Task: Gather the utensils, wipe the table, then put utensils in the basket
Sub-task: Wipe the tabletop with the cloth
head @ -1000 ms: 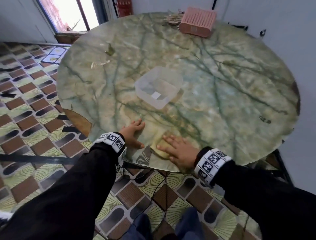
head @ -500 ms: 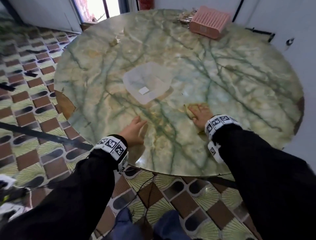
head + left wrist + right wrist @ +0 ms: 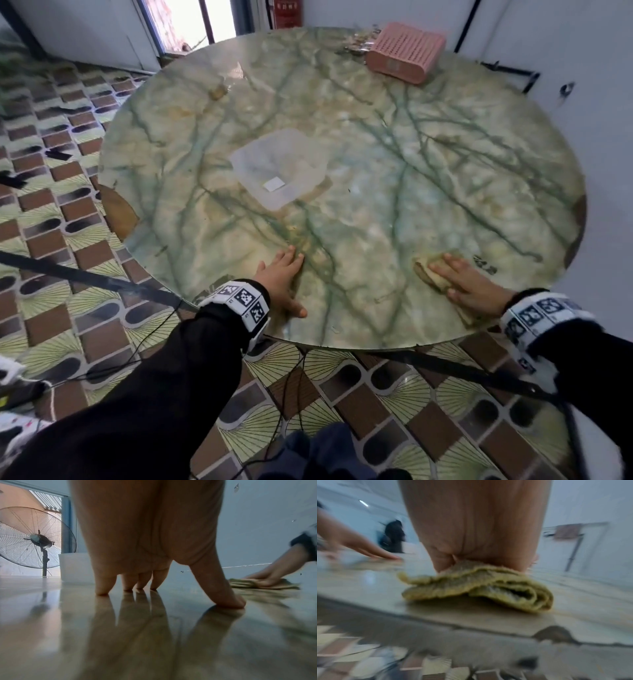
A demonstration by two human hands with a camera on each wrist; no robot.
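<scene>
This looks like the wiping step. The right hand (image 3: 471,286) presses flat on the yellow cloth (image 3: 477,586) near the table (image 3: 445,171) edge. The left hand (image 3: 279,282) rests flat, holding nothing. The spoons (image 3: 356,42) lie beside the pink basket (image 3: 406,56), far off. Next, push the cloth across the unwiped part.

Glossy marble-look table (image 3: 428,178), nubby cloth (image 3: 476,586), translucent plastic tub (image 3: 277,168)

Both arms, in black sleeves with patterned white wristbands, reach forward. The left hand (image 3: 279,281) rests on straight, spread fingertips (image 3: 102,588), thumb splayed wide. The right hand (image 3: 471,287) lies flat, palm down, fingers extended together and pressing downward.
</scene>
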